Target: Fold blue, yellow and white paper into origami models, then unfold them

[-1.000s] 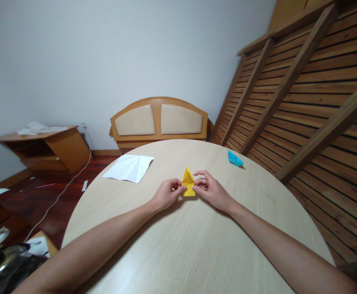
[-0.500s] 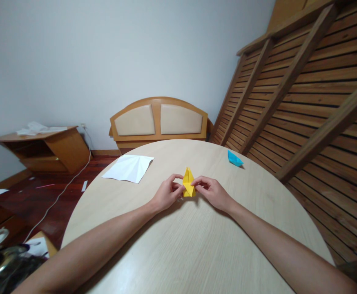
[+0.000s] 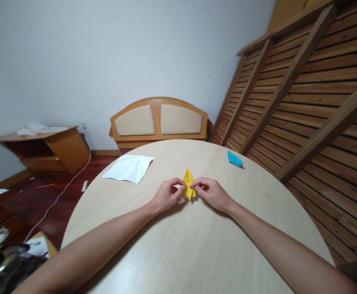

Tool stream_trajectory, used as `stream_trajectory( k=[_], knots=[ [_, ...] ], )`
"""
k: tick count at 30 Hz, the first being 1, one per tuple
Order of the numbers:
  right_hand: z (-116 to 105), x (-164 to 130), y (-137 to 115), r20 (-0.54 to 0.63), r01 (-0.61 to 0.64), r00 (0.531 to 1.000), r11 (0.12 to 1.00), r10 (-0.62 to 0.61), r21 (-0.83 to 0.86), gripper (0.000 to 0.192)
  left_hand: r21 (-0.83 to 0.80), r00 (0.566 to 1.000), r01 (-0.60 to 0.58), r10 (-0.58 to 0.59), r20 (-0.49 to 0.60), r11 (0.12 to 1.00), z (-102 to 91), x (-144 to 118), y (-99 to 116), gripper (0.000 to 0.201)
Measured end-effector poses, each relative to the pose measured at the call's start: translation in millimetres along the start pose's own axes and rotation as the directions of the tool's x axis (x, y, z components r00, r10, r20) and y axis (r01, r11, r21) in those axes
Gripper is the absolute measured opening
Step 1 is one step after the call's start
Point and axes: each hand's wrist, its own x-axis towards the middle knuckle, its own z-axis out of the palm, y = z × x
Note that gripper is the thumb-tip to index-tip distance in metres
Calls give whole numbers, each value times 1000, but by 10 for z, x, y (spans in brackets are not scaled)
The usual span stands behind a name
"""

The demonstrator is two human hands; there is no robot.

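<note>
Got my left hand (image 3: 166, 195) and right hand (image 3: 213, 193) both pinched shut on the folded yellow paper (image 3: 189, 183), one on each side, thumbs and forefingers meeting at its middle, its point aimed at the far edge. It sits about mid-way across the round wooden table (image 3: 197, 245). A creased white sheet (image 3: 128, 168) lies off toward the far-left edge, and a little blue paper boat (image 3: 235, 159) by the far-right edge.

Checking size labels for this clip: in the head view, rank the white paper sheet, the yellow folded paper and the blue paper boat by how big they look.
1. White paper sheet, clearly largest.
2. Yellow folded paper, pinched between left hand and right hand, which partly hide it.
3. Blue paper boat.
The last two look close, and the boat lies farther away, so their order is unsure.
</note>
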Motion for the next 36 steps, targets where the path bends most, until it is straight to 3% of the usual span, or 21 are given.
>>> stream_trajectory(
  k=[5,10,16,23,36],
  knots=[
    [15,-6,6,-28,-4,1000,997,6,74,22,-22,999,-24,23,-45,999,11,21,-58,11],
    [21,-10,5,-26,-5,1000,991,8,131,44,-160,999,-16,9,-43,987,23,19,-104,33],
    [-5,-6,-55,-40,44,998,999,-43,25,28,-103,998,-53,51,-20,993,0,7,-78,28],
    [-11,-6,-30,-64,104,992,994,-105,-23,28,24,990,-140,140,-13,990,-26,8,-11,21],
    [-13,-18,-17,-82,133,988,991,-133,-1,27,7,993,-117,117,-1,993,-14,-9,-91,35]
  ],
)
